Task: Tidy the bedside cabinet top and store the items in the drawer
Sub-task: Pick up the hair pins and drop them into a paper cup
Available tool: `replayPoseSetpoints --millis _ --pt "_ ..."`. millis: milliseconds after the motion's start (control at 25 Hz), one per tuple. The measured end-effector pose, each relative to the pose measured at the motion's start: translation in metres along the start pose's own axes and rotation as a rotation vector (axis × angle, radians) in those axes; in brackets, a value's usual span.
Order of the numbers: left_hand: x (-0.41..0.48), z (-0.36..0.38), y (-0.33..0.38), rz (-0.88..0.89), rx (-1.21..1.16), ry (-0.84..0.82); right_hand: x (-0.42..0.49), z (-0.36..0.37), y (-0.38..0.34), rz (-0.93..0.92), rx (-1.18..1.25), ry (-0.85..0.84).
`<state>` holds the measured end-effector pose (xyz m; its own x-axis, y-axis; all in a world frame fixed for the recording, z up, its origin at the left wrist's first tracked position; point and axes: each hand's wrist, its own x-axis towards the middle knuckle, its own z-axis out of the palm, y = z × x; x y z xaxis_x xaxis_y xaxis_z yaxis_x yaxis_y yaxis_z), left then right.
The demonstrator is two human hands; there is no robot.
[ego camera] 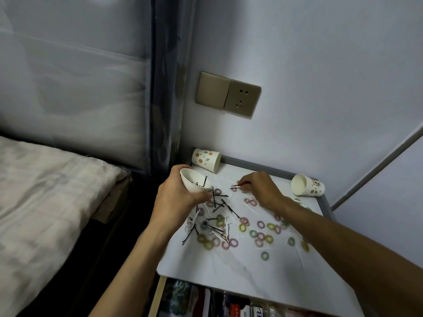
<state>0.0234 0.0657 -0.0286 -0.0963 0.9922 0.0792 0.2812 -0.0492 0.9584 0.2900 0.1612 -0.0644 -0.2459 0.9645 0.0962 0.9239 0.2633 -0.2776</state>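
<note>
My left hand (pixel 176 197) grips a white paper cup (pixel 194 183), tilted toward the right, with a few black hairpins inside. My right hand (pixel 258 188) pinches a black hairpin (pixel 235 187) just above the white cabinet top (pixel 229 271). Several black hairpins (pixel 217 216) lie scattered on the left half of the top. Several small pastel hair ties (pixel 261 234) are spread across its middle and right. Below the front edge the drawer (pixel 206 300) stands open, with assorted items inside.
A patterned paper cup (pixel 206 159) lies on its side at the back left corner. Another paper cup (pixel 307 185) lies on its side at the back right. A wall socket (pixel 229 93) sits above. The bed (pixel 45 202) is to the left.
</note>
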Motion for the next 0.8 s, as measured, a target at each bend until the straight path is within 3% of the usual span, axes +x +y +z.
replayPoseSetpoints --millis 320,520,800 --pt "0.001 -0.003 -0.001 -0.002 0.009 0.018 0.006 0.017 -0.031 -0.046 0.133 -0.021" --pt "0.001 -0.003 -0.001 0.008 0.001 0.016 0.001 0.035 -0.038 0.094 0.218 -0.027" --pt "-0.001 -0.001 0.000 0.013 -0.014 0.009 0.000 0.043 -0.041 0.111 0.004 -0.038"
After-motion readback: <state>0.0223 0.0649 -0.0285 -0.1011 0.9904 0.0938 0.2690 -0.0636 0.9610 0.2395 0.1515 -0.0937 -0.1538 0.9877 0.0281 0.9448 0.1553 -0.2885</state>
